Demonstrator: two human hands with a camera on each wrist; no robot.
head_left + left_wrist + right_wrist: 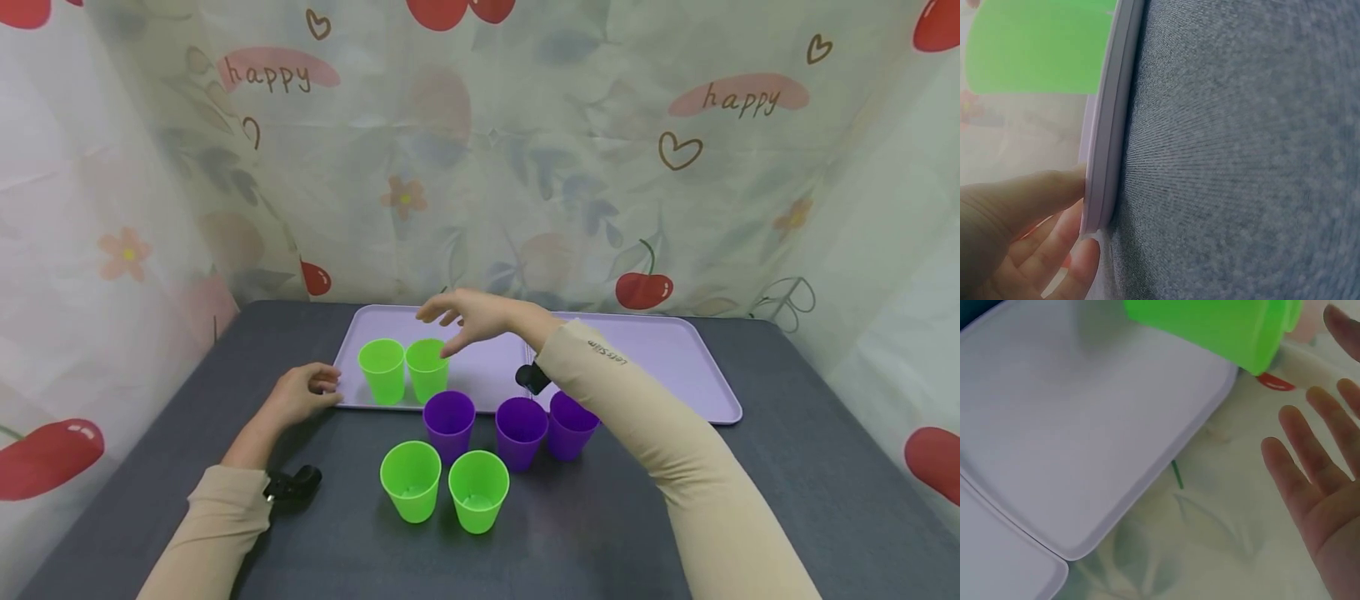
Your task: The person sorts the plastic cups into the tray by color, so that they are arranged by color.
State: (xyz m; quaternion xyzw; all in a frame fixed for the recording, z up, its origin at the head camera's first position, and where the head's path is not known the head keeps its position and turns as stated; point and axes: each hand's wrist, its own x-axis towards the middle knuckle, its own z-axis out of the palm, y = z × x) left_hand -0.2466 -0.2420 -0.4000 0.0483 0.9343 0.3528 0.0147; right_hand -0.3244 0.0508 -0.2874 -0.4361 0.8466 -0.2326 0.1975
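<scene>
My right hand [480, 317] hovers over the left lilac tray [487, 371], fingers spread, just above a green cup [426, 377]. In the right wrist view its fingers stand apart from the green cup [1210, 325], with nothing between them. Another green cup [383, 379] stands upright to the left on the same tray. At the tray's front left corner, my left hand [296, 396] touches the rim [1100, 156] with relaxed fingers. Three purple cups [448, 425] stand upright in a row by the trays' front edge, the right one partly covered by my right sleeve.
Two more upright green cups [411, 483] stand on the dark tabletop [600, 533], in front of the purple ones. A second lilac tray [660, 358] adjoins the first on the right, partly behind my right forearm. A patterned curtain [487, 167] hangs behind the table.
</scene>
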